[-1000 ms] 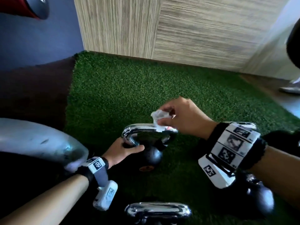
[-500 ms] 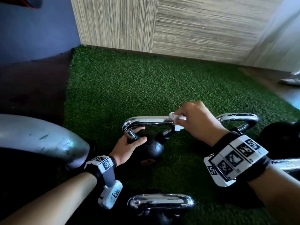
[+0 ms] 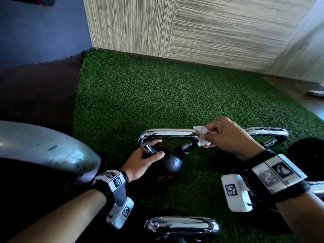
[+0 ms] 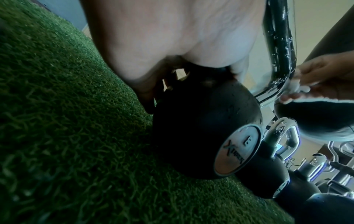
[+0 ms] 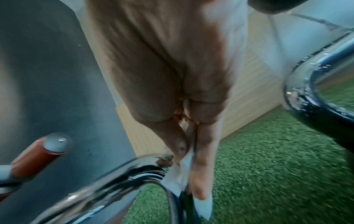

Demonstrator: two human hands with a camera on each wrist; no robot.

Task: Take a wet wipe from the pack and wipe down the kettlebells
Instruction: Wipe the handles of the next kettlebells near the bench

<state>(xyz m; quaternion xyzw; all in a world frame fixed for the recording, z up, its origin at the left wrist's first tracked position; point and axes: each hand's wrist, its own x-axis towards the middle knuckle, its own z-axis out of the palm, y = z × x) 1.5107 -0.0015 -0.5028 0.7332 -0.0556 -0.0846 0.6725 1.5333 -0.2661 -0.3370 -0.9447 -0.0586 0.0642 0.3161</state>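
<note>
Mid-wipe: right hand [image 3: 226, 135] pinches the wet wipe [image 3: 202, 135] against the right end of the kettlebell [image 3: 168, 163] handle.

Left hand [image 3: 145, 160] is curled round the handle's left leg, steadying the kettlebell, which sits on the turf [image 3: 157, 95] near its front-left edge, second kettlebell [image 3: 266, 135] just right, third kettlebell [image 3: 182, 225] in front. Risks, as I judge them: the wipe is a small crumpled wad, so a fingertip pinch could slip off the wet chrome; the rounded body may roll if the left hand loosens; the black ball looks unwiped.
</note>
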